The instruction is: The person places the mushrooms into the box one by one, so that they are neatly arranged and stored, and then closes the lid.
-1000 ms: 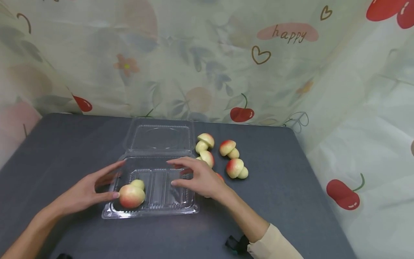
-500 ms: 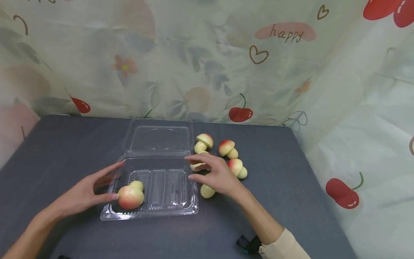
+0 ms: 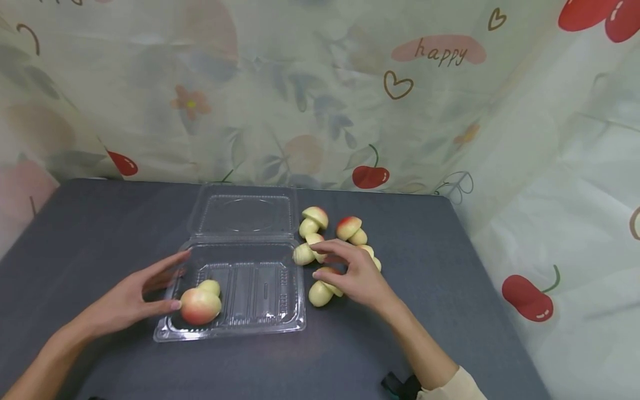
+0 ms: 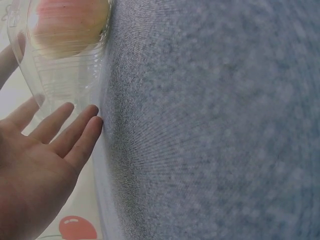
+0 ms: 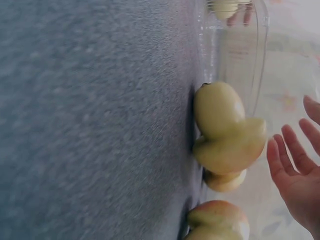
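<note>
A clear plastic clamshell box (image 3: 257, 286) lies with its lid folded back on the table. Inside, at its left end, sits a pale yellow mushroom-shaped piece (image 3: 200, 306) with a reddish cap. My left hand (image 3: 122, 300) is at the box's left side, fingers extended along the wall and thumb tip at the rim. The left wrist view shows that hand (image 4: 45, 165) with its fingertips by the box wall. Over the loose pieces, my right hand (image 3: 357, 278) hovers with fingers and thumb apart, holding nothing. Below it lies the nearest mushroom-shaped piece (image 3: 320, 293), partly covered.
More mushroom-shaped pieces lie right of the box: one at the back (image 3: 314, 220), one by the box's edge (image 3: 303, 254), one farther right (image 3: 350, 228) and one partly behind my right hand (image 3: 376, 262). A printed curtain (image 3: 280, 100) hangs behind the dark table (image 3: 240, 369).
My right hand has moved right, from above the box to above the loose pieces, empty throughout. My left hand and the piece in the box stay in place.
</note>
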A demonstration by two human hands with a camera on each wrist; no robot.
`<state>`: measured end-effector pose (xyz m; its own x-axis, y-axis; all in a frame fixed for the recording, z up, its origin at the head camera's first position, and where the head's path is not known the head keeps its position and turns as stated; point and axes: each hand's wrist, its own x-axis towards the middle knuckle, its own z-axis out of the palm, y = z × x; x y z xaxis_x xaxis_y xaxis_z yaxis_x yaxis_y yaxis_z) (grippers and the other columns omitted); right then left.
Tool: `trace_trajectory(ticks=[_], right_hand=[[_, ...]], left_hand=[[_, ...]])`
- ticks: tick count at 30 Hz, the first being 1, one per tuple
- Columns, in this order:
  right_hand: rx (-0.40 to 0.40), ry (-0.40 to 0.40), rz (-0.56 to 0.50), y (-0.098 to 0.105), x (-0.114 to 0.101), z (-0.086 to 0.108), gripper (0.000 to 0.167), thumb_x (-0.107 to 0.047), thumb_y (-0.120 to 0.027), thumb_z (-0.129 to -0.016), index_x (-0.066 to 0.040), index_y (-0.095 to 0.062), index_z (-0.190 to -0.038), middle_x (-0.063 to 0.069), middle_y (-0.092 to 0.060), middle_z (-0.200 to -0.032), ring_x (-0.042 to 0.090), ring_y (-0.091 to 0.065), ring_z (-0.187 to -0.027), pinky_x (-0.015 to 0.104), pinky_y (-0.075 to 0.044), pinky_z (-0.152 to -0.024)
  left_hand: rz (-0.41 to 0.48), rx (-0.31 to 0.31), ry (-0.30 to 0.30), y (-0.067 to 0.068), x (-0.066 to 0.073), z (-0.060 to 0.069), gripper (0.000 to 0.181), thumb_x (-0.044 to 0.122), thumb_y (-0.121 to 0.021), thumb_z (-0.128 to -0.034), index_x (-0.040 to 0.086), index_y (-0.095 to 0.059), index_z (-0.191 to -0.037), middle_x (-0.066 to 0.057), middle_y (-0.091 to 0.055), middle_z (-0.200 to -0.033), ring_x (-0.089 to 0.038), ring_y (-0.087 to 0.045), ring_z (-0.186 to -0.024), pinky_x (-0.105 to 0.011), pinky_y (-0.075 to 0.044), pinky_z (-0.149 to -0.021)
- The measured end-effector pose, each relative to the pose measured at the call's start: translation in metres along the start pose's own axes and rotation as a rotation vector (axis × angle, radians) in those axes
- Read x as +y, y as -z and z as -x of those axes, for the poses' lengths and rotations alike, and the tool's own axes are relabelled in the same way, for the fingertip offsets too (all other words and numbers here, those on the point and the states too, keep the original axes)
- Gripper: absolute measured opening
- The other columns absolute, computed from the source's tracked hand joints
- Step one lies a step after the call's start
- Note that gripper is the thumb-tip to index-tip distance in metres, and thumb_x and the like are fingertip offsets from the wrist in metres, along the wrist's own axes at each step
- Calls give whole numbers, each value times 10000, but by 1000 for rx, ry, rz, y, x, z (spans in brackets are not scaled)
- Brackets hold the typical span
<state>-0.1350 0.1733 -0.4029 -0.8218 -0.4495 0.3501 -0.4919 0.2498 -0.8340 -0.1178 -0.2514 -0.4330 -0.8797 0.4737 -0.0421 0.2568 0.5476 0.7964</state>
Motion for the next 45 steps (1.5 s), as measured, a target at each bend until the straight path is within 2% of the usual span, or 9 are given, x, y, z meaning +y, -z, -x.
trace_trajectory(ticks=[3,8,10,15,20,22,29,38,45], right_hand=[[20,-8,36,2,-13,3,418,64,-789,-796,32,-665,-1193,155,-670,-1132,214,-646,-1012,513,-521,-914],[28,-28,74,6,-24,10,399,82,-782,-792,45,-669,-1173,151,-676,-1119,152,-640,-1026,530,-513,-918],[37,-39,102,7,-18,14,409,49,-795,-796,7,-677,-1185,116,-680,-1145,170,-643,-1037,514,-517,-920],[62,-63,182,10,4,25,419,-92,-825,-817,-95,-690,-1214,-12,-683,-1174,226,-662,-1027,451,-535,-900],[88,-73,188,10,15,34,426,-120,-829,-819,-116,-689,-1221,-2,-684,-1170,238,-682,-1031,413,-542,-902],[98,-81,190,10,17,37,436,-101,-835,-808,-110,-687,-1218,35,-685,-1174,240,-680,-1036,395,-543,-904],[104,-149,221,5,20,46,466,-86,-859,-775,-67,-685,-1207,16,-679,-1174,187,-657,-1072,352,-540,-912],[75,-174,227,-3,20,51,547,-80,-877,-749,-71,-660,-1252,35,-630,-1272,176,-585,-1178,352,-534,-925],[64,-204,307,-11,19,51,666,-118,-894,-735,-80,-602,-1332,57,-559,-1365,181,-548,-1226,353,-527,-937]], left_hand=[[3,-1,1,0,-1,0,882,346,-777,-866,196,-277,-1578,-132,-348,-1571,-319,-494,-1321,-127,-408,-941],[23,6,-15,-1,-2,0,872,326,-780,-867,197,-287,-1575,-123,-355,-1569,53,-450,-1281,-106,-394,-948],[36,7,-21,-1,-2,0,868,318,-780,-868,192,-291,-1574,-125,-355,-1569,126,-417,-1251,-100,-390,-950],[40,4,-20,0,-2,0,870,315,-780,-868,189,-289,-1575,-124,-351,-1572,107,-427,-1258,-103,-393,-948],[22,4,-14,1,-1,0,874,327,-779,-867,195,-286,-1576,-117,-352,-1572,-131,-489,-1322,-109,-396,-945],[21,4,-15,1,-1,0,872,324,-778,-868,190,-286,-1576,-120,-354,-1571,-166,-491,-1323,-110,-396,-945],[45,5,-23,0,-1,0,864,297,-780,-871,165,-293,-1572,-129,-353,-1570,111,-420,-1260,-101,-385,-954],[52,1,-13,-1,0,2,864,306,-780,-870,179,-293,-1573,-131,-356,-1568,117,-420,-1254,-97,-380,-951],[61,4,-29,0,-2,2,862,274,-781,-873,145,-292,-1571,-147,-357,-1566,97,-431,-1267,-94,-382,-950]])
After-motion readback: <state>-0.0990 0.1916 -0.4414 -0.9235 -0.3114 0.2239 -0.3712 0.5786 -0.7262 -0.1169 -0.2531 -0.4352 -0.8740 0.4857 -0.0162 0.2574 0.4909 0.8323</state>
